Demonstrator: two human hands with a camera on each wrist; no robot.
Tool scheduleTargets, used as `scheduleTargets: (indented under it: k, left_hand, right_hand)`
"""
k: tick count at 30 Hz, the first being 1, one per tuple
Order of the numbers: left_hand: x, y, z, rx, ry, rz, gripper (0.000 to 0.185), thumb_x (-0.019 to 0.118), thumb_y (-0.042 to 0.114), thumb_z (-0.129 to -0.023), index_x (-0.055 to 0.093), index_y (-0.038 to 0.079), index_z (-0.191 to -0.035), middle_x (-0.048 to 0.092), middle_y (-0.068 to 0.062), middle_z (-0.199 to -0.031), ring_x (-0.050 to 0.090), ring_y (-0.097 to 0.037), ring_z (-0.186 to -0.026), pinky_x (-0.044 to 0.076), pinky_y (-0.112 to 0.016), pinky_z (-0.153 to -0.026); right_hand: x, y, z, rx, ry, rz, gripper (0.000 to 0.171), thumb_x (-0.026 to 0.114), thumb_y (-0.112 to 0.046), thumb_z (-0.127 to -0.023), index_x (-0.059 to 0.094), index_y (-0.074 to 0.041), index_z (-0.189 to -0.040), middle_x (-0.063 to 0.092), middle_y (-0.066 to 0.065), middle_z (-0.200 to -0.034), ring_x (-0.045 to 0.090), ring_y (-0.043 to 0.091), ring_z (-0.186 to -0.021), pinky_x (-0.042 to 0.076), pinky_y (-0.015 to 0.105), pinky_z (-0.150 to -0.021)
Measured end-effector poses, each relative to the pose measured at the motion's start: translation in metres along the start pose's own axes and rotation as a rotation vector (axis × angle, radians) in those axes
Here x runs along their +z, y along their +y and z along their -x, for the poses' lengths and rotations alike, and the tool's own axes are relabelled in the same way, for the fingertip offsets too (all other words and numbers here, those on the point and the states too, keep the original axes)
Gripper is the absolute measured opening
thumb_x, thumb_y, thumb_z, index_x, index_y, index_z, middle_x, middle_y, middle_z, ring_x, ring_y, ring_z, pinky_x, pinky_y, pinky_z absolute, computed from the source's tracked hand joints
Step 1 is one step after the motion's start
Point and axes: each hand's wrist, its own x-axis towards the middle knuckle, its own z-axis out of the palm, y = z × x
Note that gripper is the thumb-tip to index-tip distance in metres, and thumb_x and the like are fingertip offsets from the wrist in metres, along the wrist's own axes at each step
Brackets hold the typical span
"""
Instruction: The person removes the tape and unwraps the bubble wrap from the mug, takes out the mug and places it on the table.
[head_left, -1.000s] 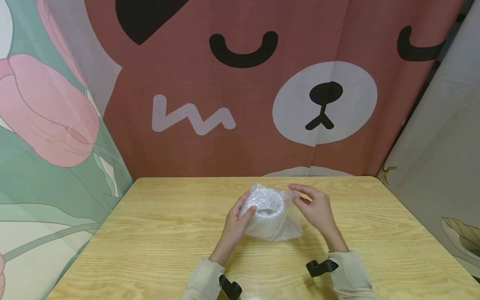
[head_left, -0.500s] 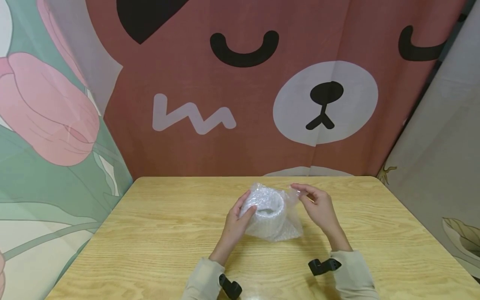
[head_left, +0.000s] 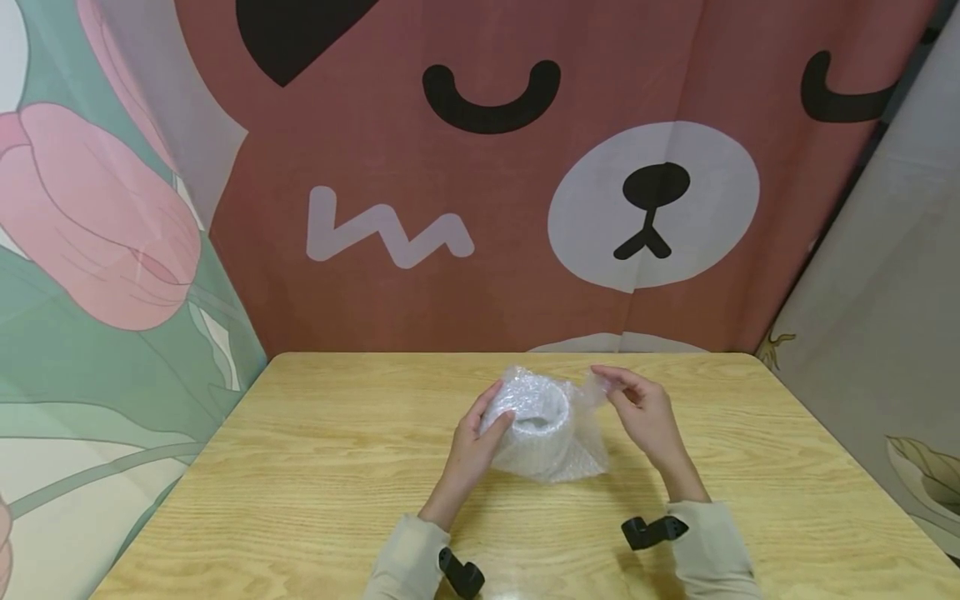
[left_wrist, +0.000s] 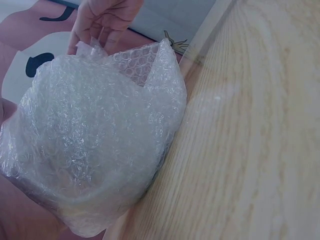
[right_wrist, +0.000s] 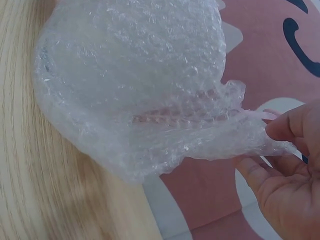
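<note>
A rounded bundle in clear bubble wrap [head_left: 534, 446] sits on the table in the head view, with a ring-like rim or hollow showing at its top. What lies inside is veiled by the layers. From the left side my left hand [head_left: 474, 440] holds the bundle, thumb toward the front. My right hand [head_left: 651, 421] pinches a loose corner of the wrap at the upper right. The right wrist view shows the loose wrap [right_wrist: 200, 135] stretched between the bundle and that hand's fingertips. In the left wrist view, the bundle [left_wrist: 95, 120] covers much of the scene.
The wooden table [head_left: 322, 467] extends around the bundle. Behind it hangs a curtain [head_left: 480, 300] with a bear face, and a floral curtain [head_left: 112, 225] stands at the left. Each sleeve carries a black wrist camera, such as the right one [head_left: 652, 532].
My right hand has moved slightly right, pulling the wrap's corner away from the bundle. The left hand keeps its hold, and the bundle has hardly moved.
</note>
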Motion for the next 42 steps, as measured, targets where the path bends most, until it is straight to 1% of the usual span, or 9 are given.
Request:
scheduleTargets:
  k: [2, 7, 9, 19, 25, 28, 32, 35, 42]
  left_hand:
    - [0.000, 0.000, 0.000, -0.001, 0.000, 0.000, 0.050, 0.060, 0.014, -0.097, 0.046, 0.005, -0.144, 0.041, -0.016, -0.147, 0.036, -0.032, -0.135, 0.026, -0.046, -0.111]
    - [0.000, -0.001, 0.000, -0.011, -0.005, 0.000, 0.050, 0.060, 0.015, -0.097, 0.045, 0.007, -0.144, 0.040, -0.015, -0.149, 0.034, -0.031, -0.137, 0.024, -0.047, -0.112]
    - [-0.001, -0.002, 0.000, -0.012, -0.007, 0.001, 0.051, 0.059, 0.016, -0.097, 0.045, 0.007, -0.145, 0.039, -0.015, -0.149, 0.033, -0.031, -0.137, 0.023, -0.047, -0.112]
    - [-0.001, 0.000, 0.000, -0.013, -0.003, 0.001, 0.050, 0.059, 0.015, -0.097, 0.045, 0.007, -0.144, 0.040, -0.016, -0.148, 0.033, -0.033, -0.137, 0.024, -0.048, -0.111]
    - [0.000, -0.001, 0.000, -0.017, -0.006, 0.005, 0.050, 0.060, 0.016, -0.097, 0.046, 0.007, -0.144, 0.040, -0.015, -0.148, 0.034, -0.031, -0.137, 0.024, -0.047, -0.112]
    - [0.000, 0.015, 0.003, -0.020, -0.007, -0.004, 0.049, 0.059, 0.011, -0.097, 0.045, 0.002, -0.143, 0.041, -0.020, -0.147, 0.034, -0.035, -0.136, 0.025, -0.049, -0.111]
    - [0.000, 0.018, 0.002, -0.031, -0.007, -0.015, 0.049, 0.058, 0.007, -0.096, 0.044, -0.002, -0.142, 0.040, -0.022, -0.146, 0.034, -0.038, -0.135, 0.025, -0.051, -0.110]
    - [0.000, 0.003, -0.001, -0.027, -0.006, -0.016, 0.050, 0.058, 0.010, -0.097, 0.044, 0.002, -0.143, 0.040, -0.019, -0.147, 0.034, -0.036, -0.136, 0.025, -0.051, -0.111]
    - [-0.001, -0.003, -0.003, -0.034, -0.008, -0.009, 0.050, 0.059, 0.010, -0.096, 0.044, 0.002, -0.144, 0.039, -0.020, -0.148, 0.032, -0.036, -0.137, 0.023, -0.050, -0.111]
  right_hand:
    - [-0.001, 0.003, 0.000, 0.014, -0.006, -0.052, 0.030, 0.053, 0.002, -0.095, 0.066, -0.003, -0.122, 0.064, 0.014, -0.119, 0.050, 0.010, -0.071, 0.039, 0.021, -0.047]
    - [-0.004, 0.011, 0.001, 0.043, -0.013, -0.143, 0.031, 0.054, 0.002, -0.095, 0.062, 0.002, -0.125, 0.060, 0.019, -0.124, 0.057, 0.011, -0.097, 0.048, 0.016, -0.074]
    - [-0.005, 0.012, 0.001, 0.062, -0.009, -0.156, 0.031, 0.055, 0.002, -0.095, 0.062, 0.003, -0.125, 0.060, 0.020, -0.124, 0.058, 0.012, -0.097, 0.049, 0.018, -0.076]
    - [-0.007, 0.017, 0.001, 0.188, 0.016, -0.192, 0.036, 0.056, -0.001, -0.095, 0.056, 0.005, -0.130, 0.056, 0.023, -0.129, 0.057, 0.005, -0.098, 0.049, 0.016, -0.080]
    - [-0.007, 0.020, 0.002, 0.269, 0.044, -0.241, 0.039, 0.055, 0.000, -0.095, 0.052, 0.007, -0.133, 0.053, 0.022, -0.125, 0.056, 0.007, -0.093, 0.050, 0.017, -0.079]
    - [-0.008, 0.022, 0.001, 0.305, 0.049, -0.252, 0.039, 0.053, 0.000, -0.096, 0.051, 0.007, -0.134, 0.050, 0.021, -0.127, 0.056, 0.006, -0.093, 0.051, 0.018, -0.080]
    - [-0.010, 0.024, 0.001, 0.346, 0.046, -0.260, 0.040, 0.051, -0.002, -0.098, 0.048, 0.006, -0.137, 0.048, 0.022, -0.133, 0.056, 0.004, -0.097, 0.051, 0.018, -0.081]
    - [-0.010, 0.025, 0.001, 0.363, 0.049, -0.255, 0.040, 0.051, -0.003, -0.098, 0.048, 0.006, -0.137, 0.048, 0.022, -0.132, 0.055, 0.004, -0.099, 0.051, 0.018, -0.081]
    - [-0.009, 0.030, 0.002, 0.394, 0.079, -0.244, 0.038, 0.054, -0.003, -0.097, 0.051, 0.005, -0.134, 0.053, 0.020, -0.120, 0.058, 0.005, -0.092, 0.052, 0.020, -0.079]
